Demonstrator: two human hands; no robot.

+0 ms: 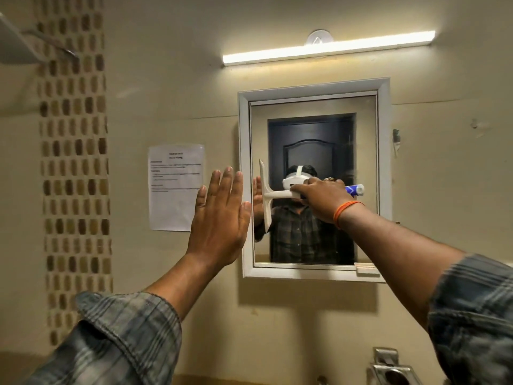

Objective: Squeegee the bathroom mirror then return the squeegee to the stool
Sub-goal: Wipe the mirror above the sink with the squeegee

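A white-framed bathroom mirror hangs on the beige wall ahead. My right hand grips the handle of a white squeegee, whose blade stands upright against the glass near the mirror's left edge. A blue end of the handle sticks out past my knuckles to the right. My left hand is raised with straight fingers, flat at the mirror's left frame; whether it touches the frame I cannot tell. The stool is out of view.
A printed paper sheet is stuck to the wall left of the mirror. A tube light glows above it. A strip of mosaic tiles runs down the left wall. A metal fitting sits at the bottom right.
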